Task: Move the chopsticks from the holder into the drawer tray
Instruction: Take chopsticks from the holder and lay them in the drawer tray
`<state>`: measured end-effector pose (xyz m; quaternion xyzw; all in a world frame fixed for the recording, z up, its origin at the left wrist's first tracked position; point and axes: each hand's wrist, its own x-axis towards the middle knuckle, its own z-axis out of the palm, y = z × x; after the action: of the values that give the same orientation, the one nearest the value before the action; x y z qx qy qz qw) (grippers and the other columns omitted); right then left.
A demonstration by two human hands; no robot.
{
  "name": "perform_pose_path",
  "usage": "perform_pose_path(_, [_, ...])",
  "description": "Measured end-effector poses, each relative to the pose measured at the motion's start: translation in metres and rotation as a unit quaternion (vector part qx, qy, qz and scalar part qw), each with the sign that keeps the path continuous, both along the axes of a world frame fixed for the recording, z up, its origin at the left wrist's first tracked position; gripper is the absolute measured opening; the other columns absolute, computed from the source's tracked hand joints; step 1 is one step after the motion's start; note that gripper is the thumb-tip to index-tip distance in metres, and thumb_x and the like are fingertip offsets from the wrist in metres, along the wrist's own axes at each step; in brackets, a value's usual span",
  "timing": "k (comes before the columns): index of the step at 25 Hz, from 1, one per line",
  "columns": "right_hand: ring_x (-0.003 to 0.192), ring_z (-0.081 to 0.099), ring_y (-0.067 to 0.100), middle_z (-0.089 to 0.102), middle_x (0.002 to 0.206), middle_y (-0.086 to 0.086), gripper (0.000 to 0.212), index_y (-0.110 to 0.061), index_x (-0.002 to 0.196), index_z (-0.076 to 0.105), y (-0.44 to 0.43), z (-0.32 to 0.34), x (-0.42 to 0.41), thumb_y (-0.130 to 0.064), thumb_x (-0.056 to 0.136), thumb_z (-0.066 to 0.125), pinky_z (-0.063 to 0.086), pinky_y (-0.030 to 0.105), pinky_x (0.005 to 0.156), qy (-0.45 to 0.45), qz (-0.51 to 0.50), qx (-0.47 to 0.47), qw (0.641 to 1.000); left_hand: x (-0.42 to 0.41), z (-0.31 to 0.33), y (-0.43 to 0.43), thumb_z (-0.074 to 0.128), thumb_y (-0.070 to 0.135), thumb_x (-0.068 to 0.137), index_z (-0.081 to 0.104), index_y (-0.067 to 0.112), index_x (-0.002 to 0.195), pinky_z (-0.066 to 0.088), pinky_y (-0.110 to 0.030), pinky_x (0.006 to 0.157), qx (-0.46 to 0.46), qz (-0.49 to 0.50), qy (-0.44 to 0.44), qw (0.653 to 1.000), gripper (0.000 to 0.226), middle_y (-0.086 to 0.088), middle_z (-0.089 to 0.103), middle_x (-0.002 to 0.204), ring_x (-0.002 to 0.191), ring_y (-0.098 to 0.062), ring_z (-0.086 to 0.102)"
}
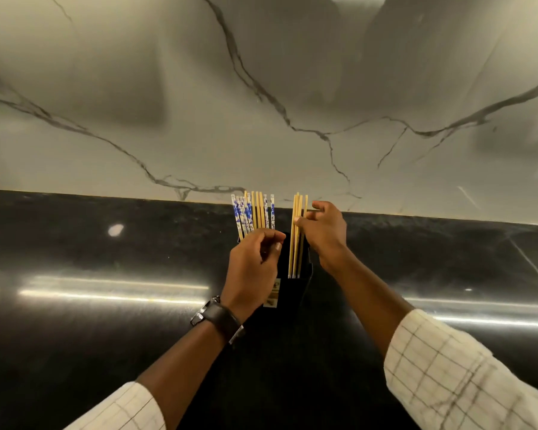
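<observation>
A black holder (303, 274) stands on the dark counter near the wall. My right hand (325, 232) grips a bundle of plain wooden chopsticks (296, 243), held upright with their lower ends at the holder's mouth. A second bunch, blue-and-white patterned chopsticks mixed with plain wooden ones (252, 212), fans out to the left. My left hand (252, 268) is closed around the lower part of that bunch and hides where it meets the holder. No drawer or tray is in view.
The glossy black counter (90, 321) runs left and right with bright light streaks on it. A white marble wall with dark veins (261, 103) rises right behind the holder. A watch sits on my left wrist (218, 318).
</observation>
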<state>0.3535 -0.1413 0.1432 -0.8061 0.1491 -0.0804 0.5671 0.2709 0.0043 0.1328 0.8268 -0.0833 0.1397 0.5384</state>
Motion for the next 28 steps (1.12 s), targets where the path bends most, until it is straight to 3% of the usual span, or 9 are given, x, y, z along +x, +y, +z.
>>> perform_pose_path(5, [0.071,0.071,0.008,0.076,0.095,0.006,0.030,-0.010,0.111,0.069,-0.002,-0.001,0.028,-0.015,0.084,0.081,0.055,0.020,0.058,0.011,0.036,-0.064,0.997,0.015,-0.007,0.002,0.062,0.003,0.095,0.069,0.010,0.109,0.058,-0.029,0.091,-0.069,0.025,0.069,0.995,0.017,0.001,0.071,0.105,0.099,-0.010,0.069])
perform_pose_path(8, [0.074,0.075,0.012,0.078,0.094,0.008,0.016,-0.009,0.098,0.074,-0.005,0.003,0.028,-0.014,0.084,0.080,0.062,0.027,0.067,-0.013,0.078,-0.094,0.992,0.015,-0.012,0.001,0.063,0.004,0.095,0.069,0.010,0.109,0.058,-0.036,0.093,-0.086,0.025,0.098,0.991,0.016,-0.002,0.071,0.106,0.100,-0.014,0.069])
perform_pose_path(12, [0.082,0.077,0.015,0.078,0.093,0.006,0.021,-0.007,0.101,0.075,-0.007,0.019,0.012,-0.013,0.082,0.082,0.064,0.035,0.080,-0.102,0.071,-0.074,0.989,0.014,-0.009,0.000,0.064,0.005,0.094,0.068,0.011,0.112,0.057,-0.037,0.095,-0.108,0.030,0.114,0.987,0.019,-0.002,0.071,0.108,0.101,-0.013,0.069])
perform_pose_path(17, [0.082,0.078,0.012,0.079,0.093,0.005,0.020,-0.005,0.104,0.074,-0.002,0.056,-0.023,-0.008,0.085,0.078,0.065,0.033,0.076,-0.244,0.137,-0.032,0.960,0.012,0.014,-0.011,0.061,0.012,0.097,0.057,0.007,0.134,0.055,-0.028,0.095,-0.078,-0.039,0.078,0.993,0.037,-0.004,0.066,0.126,0.111,-0.010,0.065])
perform_pose_path(20, [0.086,0.078,0.012,0.079,0.094,0.004,0.021,-0.004,0.105,0.075,0.003,0.085,-0.044,-0.007,0.084,0.079,0.064,0.033,0.078,-0.303,0.196,-0.022,0.932,0.012,0.035,-0.019,0.060,0.011,0.098,0.064,0.020,0.105,0.051,-0.013,0.075,-0.043,-0.058,0.003,0.997,0.012,0.012,0.069,0.094,0.084,0.007,0.066])
perform_pose_path(21, [0.087,0.078,0.012,0.079,0.094,0.004,0.021,-0.004,0.104,0.075,0.002,0.094,-0.051,-0.007,0.084,0.079,0.064,0.033,0.078,-0.310,0.220,-0.029,0.925,0.011,0.041,-0.020,0.059,0.009,0.098,0.063,0.026,0.097,0.050,-0.009,0.073,-0.039,-0.058,-0.022,0.997,0.018,0.016,0.067,0.087,0.081,0.010,0.066])
perform_pose_path(23, [0.085,0.079,0.012,0.079,0.092,0.004,0.019,-0.003,0.103,0.074,-0.001,0.109,-0.060,-0.006,0.084,0.079,0.064,0.033,0.077,-0.300,0.252,-0.048,0.919,0.007,0.045,-0.019,0.057,0.005,0.098,0.062,0.026,0.095,0.055,-0.013,0.077,-0.056,-0.076,-0.038,0.995,0.023,0.011,0.072,0.089,0.085,0.004,0.072])
perform_pose_path(26, [0.083,0.079,0.017,0.080,0.090,0.008,0.020,0.001,0.103,0.073,-0.012,0.124,-0.069,-0.005,0.085,0.079,0.065,0.041,0.077,-0.265,0.249,-0.027,0.931,-0.002,0.045,-0.021,0.052,0.004,0.101,0.065,0.006,0.104,0.060,-0.032,0.084,-0.110,-0.104,-0.026,0.988,0.014,-0.010,0.077,0.097,0.089,-0.018,0.077])
perform_pose_path(28, [0.084,0.079,0.021,0.080,0.092,0.011,0.018,0.001,0.104,0.072,-0.017,0.127,-0.077,-0.005,0.087,0.076,0.065,0.044,0.077,-0.253,0.241,-0.002,0.937,-0.010,0.046,-0.025,0.050,0.006,0.102,0.065,-0.001,0.109,0.061,-0.031,0.083,-0.128,-0.099,-0.026,0.986,0.018,-0.012,0.077,0.096,0.087,-0.019,0.077])
